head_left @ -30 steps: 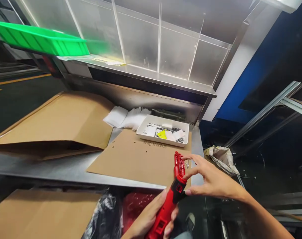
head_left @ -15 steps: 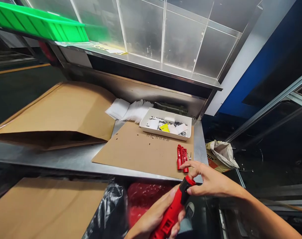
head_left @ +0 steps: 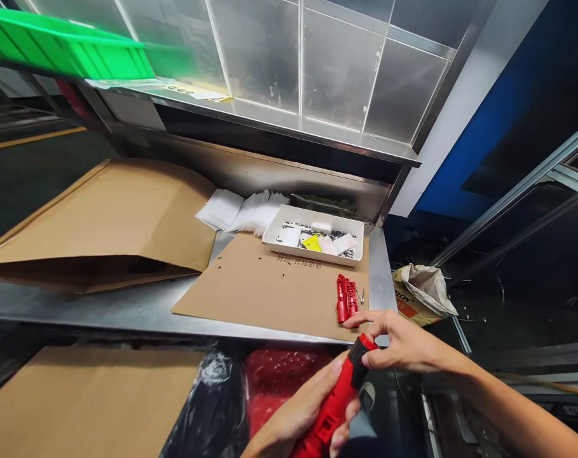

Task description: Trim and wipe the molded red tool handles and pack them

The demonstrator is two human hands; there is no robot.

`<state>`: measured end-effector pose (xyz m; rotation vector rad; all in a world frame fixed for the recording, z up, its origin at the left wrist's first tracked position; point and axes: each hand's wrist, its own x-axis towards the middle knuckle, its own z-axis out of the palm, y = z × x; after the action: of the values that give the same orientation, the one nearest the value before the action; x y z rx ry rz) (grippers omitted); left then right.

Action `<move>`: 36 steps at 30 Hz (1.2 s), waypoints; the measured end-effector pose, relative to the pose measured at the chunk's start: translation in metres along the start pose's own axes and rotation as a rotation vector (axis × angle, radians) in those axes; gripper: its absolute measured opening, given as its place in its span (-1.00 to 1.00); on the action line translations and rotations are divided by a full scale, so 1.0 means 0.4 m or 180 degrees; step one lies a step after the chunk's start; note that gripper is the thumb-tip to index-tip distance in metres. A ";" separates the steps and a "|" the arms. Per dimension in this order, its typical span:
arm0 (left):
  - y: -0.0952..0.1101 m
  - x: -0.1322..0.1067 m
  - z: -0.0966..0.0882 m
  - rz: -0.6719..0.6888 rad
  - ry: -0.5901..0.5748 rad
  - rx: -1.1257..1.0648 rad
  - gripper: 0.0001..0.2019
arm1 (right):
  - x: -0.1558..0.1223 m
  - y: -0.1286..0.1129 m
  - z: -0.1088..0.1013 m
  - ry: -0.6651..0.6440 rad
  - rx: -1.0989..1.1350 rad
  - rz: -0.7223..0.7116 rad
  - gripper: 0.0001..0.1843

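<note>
Head view: I'm gripping the red tool (head_left: 334, 407) by its body with my left hand (head_left: 298, 413), below the bench edge; right hand (head_left: 403, 346) is pinching its black-collared tip. Looks rigid, light plastic.

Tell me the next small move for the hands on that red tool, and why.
Probably twist or seat the black end piece: the left hand grips the red tool by its body, and the right hand pinches its tip. The loose red parts lie apart on the cardboard sheet.
</note>
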<state>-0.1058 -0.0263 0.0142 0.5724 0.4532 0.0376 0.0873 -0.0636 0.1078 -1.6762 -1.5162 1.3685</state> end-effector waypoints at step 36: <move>0.015 0.024 0.033 0.0971 0.0521 0.1317 -0.30 | -0.054 -0.007 0.057 0.1133 -0.2320 -0.0066 -0.68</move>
<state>-0.0911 -0.0266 0.0232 1.0478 0.5334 0.2888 0.0685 -0.0888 0.1092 -2.1558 -1.9166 0.4556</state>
